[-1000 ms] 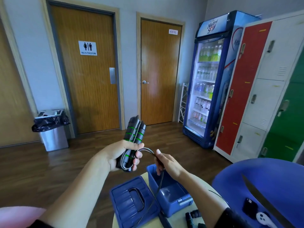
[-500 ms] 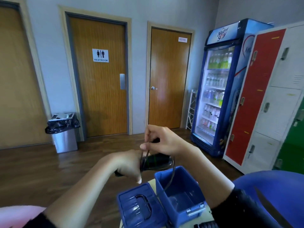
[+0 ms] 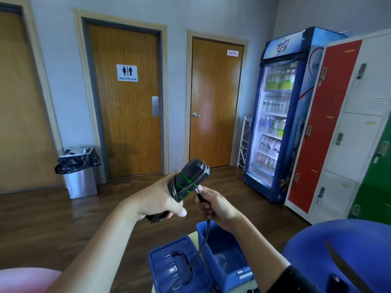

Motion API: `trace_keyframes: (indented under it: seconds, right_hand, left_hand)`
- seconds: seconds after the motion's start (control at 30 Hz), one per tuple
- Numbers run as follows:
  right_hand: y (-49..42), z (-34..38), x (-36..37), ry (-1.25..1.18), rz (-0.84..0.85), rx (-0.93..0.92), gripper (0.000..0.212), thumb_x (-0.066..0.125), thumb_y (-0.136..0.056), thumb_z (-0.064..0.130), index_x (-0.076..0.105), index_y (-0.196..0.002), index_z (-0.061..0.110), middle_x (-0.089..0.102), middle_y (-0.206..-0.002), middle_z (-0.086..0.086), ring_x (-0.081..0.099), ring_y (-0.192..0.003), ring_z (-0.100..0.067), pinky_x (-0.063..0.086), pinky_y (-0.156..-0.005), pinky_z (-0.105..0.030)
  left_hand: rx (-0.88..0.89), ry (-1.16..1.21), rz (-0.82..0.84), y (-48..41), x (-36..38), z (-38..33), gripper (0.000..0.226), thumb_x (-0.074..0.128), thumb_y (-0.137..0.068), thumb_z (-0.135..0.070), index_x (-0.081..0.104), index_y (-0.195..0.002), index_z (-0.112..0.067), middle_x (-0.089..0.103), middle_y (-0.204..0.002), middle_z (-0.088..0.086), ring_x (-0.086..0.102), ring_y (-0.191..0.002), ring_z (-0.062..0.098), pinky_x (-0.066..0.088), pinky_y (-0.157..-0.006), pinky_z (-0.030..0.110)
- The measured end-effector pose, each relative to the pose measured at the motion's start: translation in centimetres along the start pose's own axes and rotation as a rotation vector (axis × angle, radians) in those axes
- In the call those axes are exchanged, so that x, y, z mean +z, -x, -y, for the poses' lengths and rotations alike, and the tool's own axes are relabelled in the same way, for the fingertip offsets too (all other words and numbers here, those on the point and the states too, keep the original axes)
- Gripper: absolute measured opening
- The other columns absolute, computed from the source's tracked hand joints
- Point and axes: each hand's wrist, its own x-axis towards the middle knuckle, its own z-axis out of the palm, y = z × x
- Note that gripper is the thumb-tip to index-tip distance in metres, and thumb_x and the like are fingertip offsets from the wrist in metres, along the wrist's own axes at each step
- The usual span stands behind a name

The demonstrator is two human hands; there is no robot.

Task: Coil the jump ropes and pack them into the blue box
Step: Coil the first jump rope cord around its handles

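Now the left hand (image 3: 156, 203) grips the pair of black foam jump-rope handles with green rings (image 3: 188, 180), held together as one bundle and raised in front of the person, with a few turns of thin black cord (image 3: 203, 243) wound round them. The right hand (image 3: 218, 208) pinches that cord just beside the handles. The slack hangs down across the open blue plastic box (image 3: 224, 256) and its blue lid with the moulded handle (image 3: 169, 265), which lies just left of it. Winding well likely means laying each turn snug against the last, under light tension, so nothing slips off the ends. Feeding the slack through the fingers should stop it snagging on the box rim.
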Motion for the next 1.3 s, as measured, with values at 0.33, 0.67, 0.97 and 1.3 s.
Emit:
trace_keyframes:
  seconds: [0.33,0.67,0.97,1.3]
  right_hand:
    - [2.7,-2.1,1.0,0.158,-0.044,0.168,0.05,0.031,-0.099,0.053,0.043,-0.065,0.017,0.041,-0.048,0.007,0.046,-0.046,-0.014,0.045,-0.059,-0.028]
    - [4.8,0.3,1.5,0.512,-0.214,0.246,0.041,0.038,-0.1,0.041,0.049,-0.072,0.014,0.044,-0.053,0.007,0.051,-0.047,-0.011,0.041,-0.048,-0.019]
    - [3.4,7.8,2.3,1.141,-0.138,-0.376,0.027,0.059,-0.092,0.036,0.059,-0.07,0.021,0.055,-0.059,0.009,0.047,-0.049,-0.004,0.034,-0.05,-0.015]
    - [-0.5,9.5,-1.9,0.618,0.203,-0.195,0.022,0.058,-0.092,0.013,0.058,-0.071,0.019,0.058,-0.058,0.016,0.051,-0.053,0.002,0.039,-0.054,-0.012]
  left_hand:
    - [-0.064,0.075,-0.122,-1.4,2.5,0.4,0.026,0.071,-0.066,-0.012,0.052,-0.048,-0.015,0.054,-0.048,0.01,0.05,-0.053,0.023,0.045,-0.064,0.032]
    - [-0.411,-0.195,-0.514,-3.0,0.8,0.8,0.059,0.076,-0.066,-0.009,0.043,-0.114,-0.013,0.058,-0.089,0.008,0.059,-0.068,0.024,0.044,-0.055,0.028]
    - [-0.434,-0.667,-0.165,-3.6,2.3,0.2,0.077,0.061,-0.074,-0.009,0.03,-0.144,-0.018,0.062,-0.096,0.005,0.062,-0.084,0.024,0.048,-0.061,0.03]
    - [-0.082,-0.465,0.087,-1.2,1.3,-1.2,0.051,0.083,-0.069,-0.018,0.051,-0.106,-0.03,0.063,-0.092,-0.01,0.062,-0.089,0.009,0.05,-0.084,0.031]
